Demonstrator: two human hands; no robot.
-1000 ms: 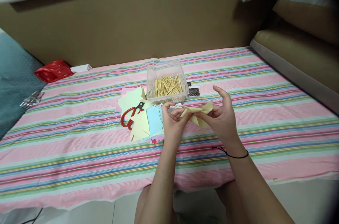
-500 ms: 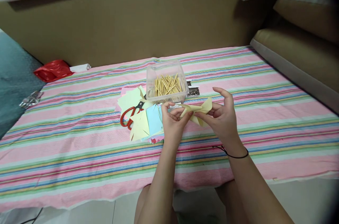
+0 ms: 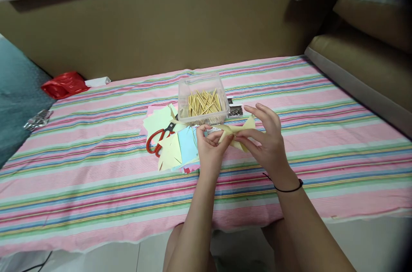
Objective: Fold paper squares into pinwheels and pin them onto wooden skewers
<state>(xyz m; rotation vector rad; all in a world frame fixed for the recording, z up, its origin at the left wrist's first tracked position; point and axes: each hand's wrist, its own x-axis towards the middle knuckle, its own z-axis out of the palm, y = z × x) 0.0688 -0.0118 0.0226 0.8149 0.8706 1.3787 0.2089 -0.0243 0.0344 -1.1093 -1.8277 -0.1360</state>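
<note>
My left hand [image 3: 211, 145] pinches a yellow paper pinwheel [image 3: 247, 125] at its middle, where the corners are folded inward. At that same middle, the thumb and forefinger of my right hand [image 3: 266, 141] close together, the other fingers raised. Whether a small pin is between those fingertips I cannot tell. Left of my hands lie cut sheets of yellow paper [image 3: 170, 152] and blue paper [image 3: 188, 145] with slits in them. Red-handled scissors [image 3: 157, 142] rest partly on the paper pile.
Just beyond my hands stands a clear plastic box [image 3: 201, 78] of thin wooden sticks [image 3: 204, 103]. Beside it is a small tray of metal bits [image 3: 236, 111]. A red plastic bag [image 3: 65, 85] and a packet of metal pieces [image 3: 37, 120] lie far left on the striped cloth [image 3: 106, 194].
My right hand has shifted its fingers from the pinwheel's right side and underside to its middle, with the other fingers lifted. My left hand keeps its pinch.
</note>
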